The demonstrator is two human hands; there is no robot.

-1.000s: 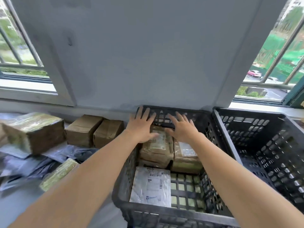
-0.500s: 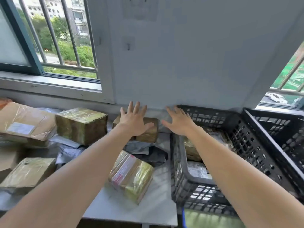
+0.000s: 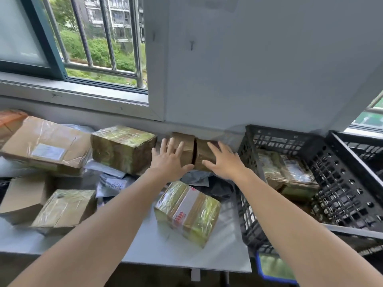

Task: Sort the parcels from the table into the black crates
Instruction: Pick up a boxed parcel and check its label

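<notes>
Two small brown parcels stand side by side against the wall, the left one and the right one. My left hand hovers over the left parcel with fingers spread. My right hand reaches over the right parcel, fingers also straight. Whether either hand touches its parcel is unclear. A black crate to the right holds taped parcels. A second black crate stands further right.
Several taped boxes lie on the grey table: one near the front, one at the back, a large labelled one at left, others at front left. Grey mailer bags lie between them. The wall is close behind.
My view and both hands have swung left from the crate to the table. The hands now reach over the two small brown parcels by the wall.
</notes>
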